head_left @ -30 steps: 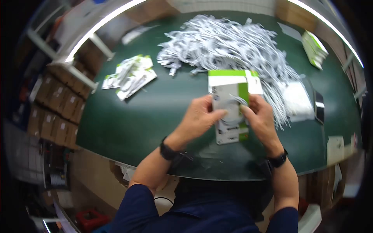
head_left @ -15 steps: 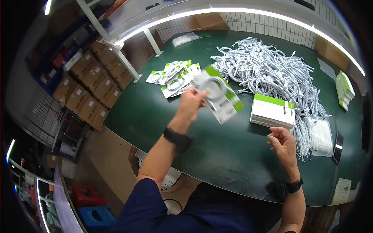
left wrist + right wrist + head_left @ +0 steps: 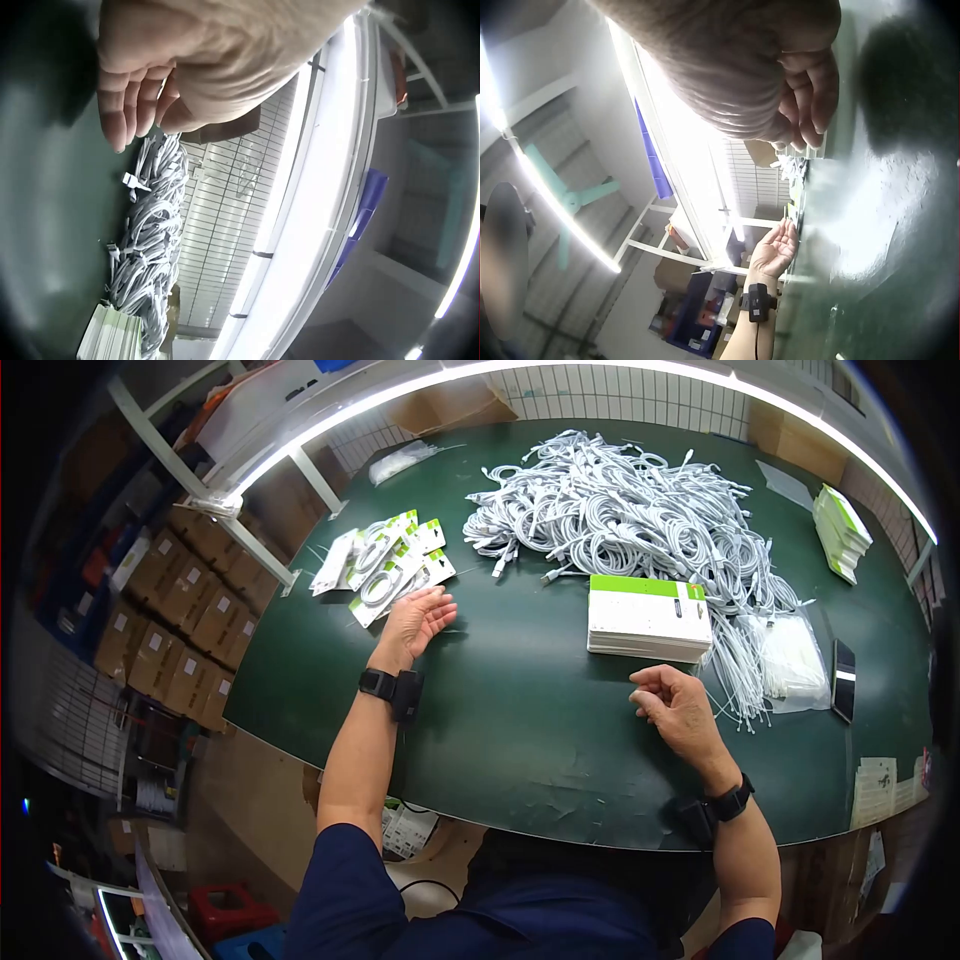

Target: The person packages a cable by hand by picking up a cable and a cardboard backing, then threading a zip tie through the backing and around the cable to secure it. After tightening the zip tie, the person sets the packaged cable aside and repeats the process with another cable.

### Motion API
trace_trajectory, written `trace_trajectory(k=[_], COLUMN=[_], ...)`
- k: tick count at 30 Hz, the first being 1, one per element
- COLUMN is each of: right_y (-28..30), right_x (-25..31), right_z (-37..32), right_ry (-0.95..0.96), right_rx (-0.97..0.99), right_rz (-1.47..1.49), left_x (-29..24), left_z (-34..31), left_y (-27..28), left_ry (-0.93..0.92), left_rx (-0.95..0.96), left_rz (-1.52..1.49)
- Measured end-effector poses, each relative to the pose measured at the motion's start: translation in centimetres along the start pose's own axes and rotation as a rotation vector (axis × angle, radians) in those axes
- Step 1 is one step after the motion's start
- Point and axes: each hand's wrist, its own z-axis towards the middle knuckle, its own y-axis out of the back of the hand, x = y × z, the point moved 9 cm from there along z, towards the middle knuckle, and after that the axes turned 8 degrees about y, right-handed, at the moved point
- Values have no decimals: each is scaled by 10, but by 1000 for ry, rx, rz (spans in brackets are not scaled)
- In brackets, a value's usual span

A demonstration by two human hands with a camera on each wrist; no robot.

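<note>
In the head view my left hand [image 3: 413, 626] is beside the pile of green-and-white cards with coiled cables [image 3: 381, 586], its fingers loosely bent and holding nothing. The left wrist view shows the same hand [image 3: 187, 67] empty, fingers relaxed. My right hand [image 3: 684, 712], empty with loosely curled fingers, hovers just in front of a stack of green-topped white cards [image 3: 648, 618]. Behind that stack spreads a large heap of white cables [image 3: 610, 510]. Seen from the right wrist, the right hand [image 3: 795, 82] has nothing in its fingers.
A clear bag of white pieces [image 3: 793, 660] and a dark phone [image 3: 844, 680] lie at the right of the green table [image 3: 500, 730]. Another stack of cards [image 3: 841, 532] stands at the far right. Cartons [image 3: 180, 640] are piled on the left, beyond the table.
The card with a coiled cable has left my left hand and that hand has moved to the left pile. My right hand let go of the card earlier and stays by the stack.
</note>
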Motion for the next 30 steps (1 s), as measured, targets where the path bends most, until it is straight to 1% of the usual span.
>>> trace_trajectory(k=[5, 8, 12, 14, 15, 17, 18, 20, 21, 22, 24, 26, 28, 29, 30], right_y=[0, 0, 3, 7, 9, 13, 13, 11, 9, 6, -3, -7, -7, -7, -8], right_x=[2, 5, 9, 10, 7, 10, 8, 2, 3, -4, -9, -14, -9, -11, -14], right_z=[0, 0, 1, 1, 1, 1, 1, 3, 3, 4, 5, 7, 8, 9, 10], right_ry=[40, 71, 88, 89, 121, 168, 165, 193, 180, 209, 234, 240, 241, 245, 251], right_rx=[-19, -27, -36, -45, -67, -112, -124, -126, -131, -135, -58, -38, -21, -8, 4], right_rz=[-12, -44, -84, -103, -79, -76, -29, 4, 14, 53, -27, -11, 33, -7, -45], left_x=[3, -8, -31, -37, -39, -35, -33, -25, -16, -4, 37, 83, 136, 160, 184], left_z=[0, -3, 2, -4, -13, -50, -74, -140, -180, -220, -293, -344, -363, -363, -357], left_y=[-74, -137, -211, -234, -242, -250, -251, -247, -242, -235, -220, -211, -196, -191, -181], left_ry=[-26, -106, -354, -389, -382, -346, -321, -241, -188, -135, 100, 258, 390, 338, 353], left_rx=[101, 222, 349, 402, 428, 486, 516, 617, 640, 668, 838, 1012, 963, 961, 950], left_rz=[285, 517, 764, 792, 779, 742, 720, 666, 715, 767, 856, 980, 1029, 1042, 1036])
